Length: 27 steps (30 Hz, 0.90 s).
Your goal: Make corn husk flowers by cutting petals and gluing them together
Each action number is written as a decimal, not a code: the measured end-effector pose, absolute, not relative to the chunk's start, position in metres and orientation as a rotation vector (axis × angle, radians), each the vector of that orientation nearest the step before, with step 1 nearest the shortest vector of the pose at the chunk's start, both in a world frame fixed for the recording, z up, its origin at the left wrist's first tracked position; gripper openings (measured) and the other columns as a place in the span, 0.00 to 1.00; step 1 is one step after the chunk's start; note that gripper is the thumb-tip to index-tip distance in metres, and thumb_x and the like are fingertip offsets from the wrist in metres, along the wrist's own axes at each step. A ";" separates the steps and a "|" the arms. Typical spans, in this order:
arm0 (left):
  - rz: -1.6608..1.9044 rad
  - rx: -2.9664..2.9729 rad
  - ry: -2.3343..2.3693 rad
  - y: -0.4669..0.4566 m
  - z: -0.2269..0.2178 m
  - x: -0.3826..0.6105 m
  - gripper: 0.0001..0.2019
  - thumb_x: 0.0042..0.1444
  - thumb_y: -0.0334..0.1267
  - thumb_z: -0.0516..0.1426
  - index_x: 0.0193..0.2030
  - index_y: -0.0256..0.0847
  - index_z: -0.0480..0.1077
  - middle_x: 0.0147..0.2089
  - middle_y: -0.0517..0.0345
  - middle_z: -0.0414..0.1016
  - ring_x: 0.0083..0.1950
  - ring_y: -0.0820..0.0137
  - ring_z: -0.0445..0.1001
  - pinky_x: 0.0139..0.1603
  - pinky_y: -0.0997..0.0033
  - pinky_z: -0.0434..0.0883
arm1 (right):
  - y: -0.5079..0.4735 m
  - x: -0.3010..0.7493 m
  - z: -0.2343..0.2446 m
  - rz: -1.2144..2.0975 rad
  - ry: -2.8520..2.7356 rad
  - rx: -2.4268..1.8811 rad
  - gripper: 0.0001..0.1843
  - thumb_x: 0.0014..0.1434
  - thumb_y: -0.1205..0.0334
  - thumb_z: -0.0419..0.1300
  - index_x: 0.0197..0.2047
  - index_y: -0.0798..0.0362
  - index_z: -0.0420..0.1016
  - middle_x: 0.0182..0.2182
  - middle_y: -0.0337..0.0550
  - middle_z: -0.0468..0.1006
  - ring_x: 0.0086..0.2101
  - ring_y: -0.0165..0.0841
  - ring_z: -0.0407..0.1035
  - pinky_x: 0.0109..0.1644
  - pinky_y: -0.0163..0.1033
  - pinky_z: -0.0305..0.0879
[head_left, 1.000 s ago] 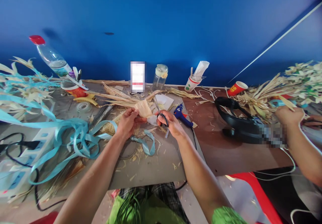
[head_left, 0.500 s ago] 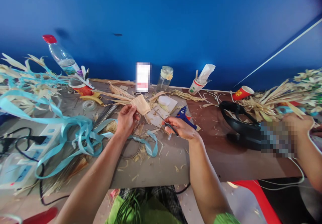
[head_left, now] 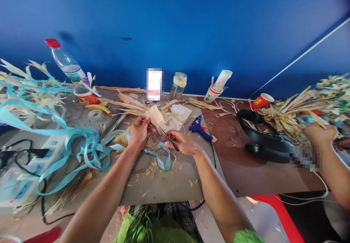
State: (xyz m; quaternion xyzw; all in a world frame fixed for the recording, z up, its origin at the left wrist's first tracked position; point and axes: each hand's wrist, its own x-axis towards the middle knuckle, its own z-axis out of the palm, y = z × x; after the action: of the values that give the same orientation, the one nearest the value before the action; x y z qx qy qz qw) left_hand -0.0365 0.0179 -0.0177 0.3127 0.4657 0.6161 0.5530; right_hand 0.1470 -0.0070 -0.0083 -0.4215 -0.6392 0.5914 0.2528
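Observation:
A flat, pale piece of corn husk (head_left: 155, 116) is pinched between the thumb and fingers of my left hand (head_left: 140, 129). My right hand (head_left: 182, 141) grips a pair of dark-handled scissors (head_left: 172, 144), whose blades reach up and left to the husk's lower edge. Whether the blades are parted is too fine to make out. Beneath my hands lie a curl of light blue ribbon (head_left: 164, 159) and husk scraps. A blue glue gun (head_left: 199, 128) rests to the right of my right hand.
Tangled blue ribbon (head_left: 90, 144) and a white power strip (head_left: 49, 163) lie on the left. A glass jar (head_left: 178, 85), a phone (head_left: 154, 84) and a paper cup (head_left: 212, 93) stand along the wall. At right are a black headset (head_left: 259, 141) and another person's hand (head_left: 321, 135).
My right hand has moved left with the scissors, bringing the blades against the husk. My left hand and the husk have shifted slightly right. The other person's hand has barely moved.

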 end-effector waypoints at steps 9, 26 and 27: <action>1.441 0.701 1.055 0.016 -0.017 -0.033 0.11 0.49 0.42 0.60 0.30 0.41 0.61 0.19 0.67 0.69 0.17 0.76 0.68 0.24 0.76 0.66 | -0.007 0.142 -0.010 1.653 -1.708 -1.109 0.23 0.48 0.47 0.65 0.40 0.56 0.71 0.25 0.35 0.66 0.26 0.25 0.58 0.27 0.30 0.53; 1.523 0.618 0.906 0.017 -0.020 -0.034 0.15 0.45 0.43 0.64 0.27 0.39 0.62 0.19 0.66 0.70 0.16 0.79 0.65 0.21 0.79 0.62 | -0.003 0.144 -0.009 1.870 -1.614 -0.978 0.33 0.46 0.35 0.62 0.40 0.58 0.68 0.22 0.35 0.65 0.25 0.26 0.59 0.29 0.32 0.53; 1.527 0.620 0.900 0.017 -0.021 -0.034 0.15 0.45 0.43 0.64 0.28 0.39 0.62 0.19 0.66 0.70 0.16 0.79 0.65 0.21 0.78 0.63 | -0.004 0.144 -0.008 1.876 -1.614 -0.977 0.33 0.45 0.35 0.62 0.41 0.58 0.68 0.22 0.34 0.65 0.25 0.26 0.59 0.29 0.32 0.53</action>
State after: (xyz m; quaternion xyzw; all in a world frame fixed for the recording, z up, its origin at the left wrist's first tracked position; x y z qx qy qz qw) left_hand -0.0336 0.0170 -0.0209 0.2665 0.3866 0.6563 0.5906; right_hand 0.1441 -0.0036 -0.0084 -0.3566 -0.5890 0.6849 0.2382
